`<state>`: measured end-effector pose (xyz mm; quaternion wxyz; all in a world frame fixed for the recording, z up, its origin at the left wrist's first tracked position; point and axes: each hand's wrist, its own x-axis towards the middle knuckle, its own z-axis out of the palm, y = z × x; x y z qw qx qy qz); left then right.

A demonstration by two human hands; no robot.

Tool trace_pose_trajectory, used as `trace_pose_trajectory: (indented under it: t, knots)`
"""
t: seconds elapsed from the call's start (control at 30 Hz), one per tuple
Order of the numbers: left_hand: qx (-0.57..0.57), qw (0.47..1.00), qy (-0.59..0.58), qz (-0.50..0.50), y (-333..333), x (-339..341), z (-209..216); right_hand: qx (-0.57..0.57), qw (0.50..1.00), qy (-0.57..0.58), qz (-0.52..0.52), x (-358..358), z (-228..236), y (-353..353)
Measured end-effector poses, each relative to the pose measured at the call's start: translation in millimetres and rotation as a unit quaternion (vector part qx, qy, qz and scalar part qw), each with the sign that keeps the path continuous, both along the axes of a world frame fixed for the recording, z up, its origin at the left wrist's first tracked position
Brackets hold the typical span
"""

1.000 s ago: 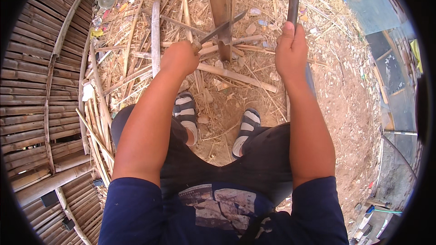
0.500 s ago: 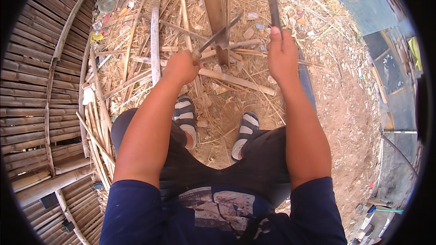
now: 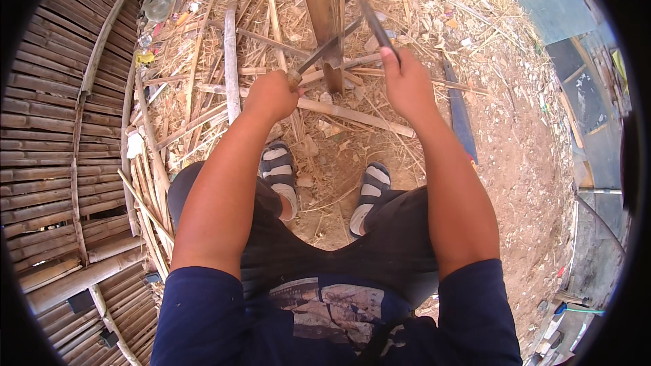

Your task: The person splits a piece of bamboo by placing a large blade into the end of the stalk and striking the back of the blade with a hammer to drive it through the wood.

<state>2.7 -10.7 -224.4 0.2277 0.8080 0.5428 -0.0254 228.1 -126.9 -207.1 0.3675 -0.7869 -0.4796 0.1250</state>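
Note:
My left hand (image 3: pixel 270 95) is closed around the wooden handle of a long knife (image 3: pixel 317 55). The blade slants up to the right, across an upright piece of split bamboo (image 3: pixel 319 10), and its tip shows on the far side. My right hand (image 3: pixel 409 85) grips the handle of a hammer (image 3: pixel 374 22). Its head is at the bamboo's right edge, above the blade; whether they touch I cannot tell. The bamboo's lower end stands among strips on the ground, and its top runs out of view.
Bamboo strips (image 3: pixel 359 116) and straw litter the ground around my sandalled feet. A long dark tapered blade, like a handsaw (image 3: pixel 461 115), lies right of my right hand. A bamboo slat wall (image 3: pixel 41 135) rises at the left; grey-blue panels (image 3: pixel 549 7) stand at the right.
My right hand has moved slightly left and down, swinging the hammer head left to the bamboo. My left hand and the knife have barely moved.

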Motion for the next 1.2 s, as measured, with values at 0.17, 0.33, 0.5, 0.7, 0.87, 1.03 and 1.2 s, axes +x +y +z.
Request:
trace_pose_trajectory:
  t: [0.17,0.33,0.5,0.7,0.87,1.03,1.2]
  knots:
    - [0.008,1.000,-0.008,-0.007,0,0,-2,0.144,0.988,0.040,-0.031,2,24,-7]
    - [0.029,0.999,-0.001,-0.037,1,-2,-1,-0.112,0.993,-0.033,0.004,13,-32,-7]
    - [0.004,1.000,0.010,-0.004,2,-1,-6,-0.082,0.996,0.006,0.019,15,-21,-1]
    - [0.014,1.000,0.017,-0.015,2,-2,-3,0.160,0.985,0.061,-0.029,8,23,-11]
    - [0.000,1.000,0.014,-0.017,5,-3,-4,-0.048,0.997,-0.046,-0.031,22,-20,-8]
    - [0.015,1.000,0.019,0.002,9,-7,-6,-0.101,0.995,-0.023,-0.012,19,-30,10]
    - [0.018,0.999,0.043,0.010,7,-6,-7,0.081,0.995,-0.002,-0.058,21,19,1]
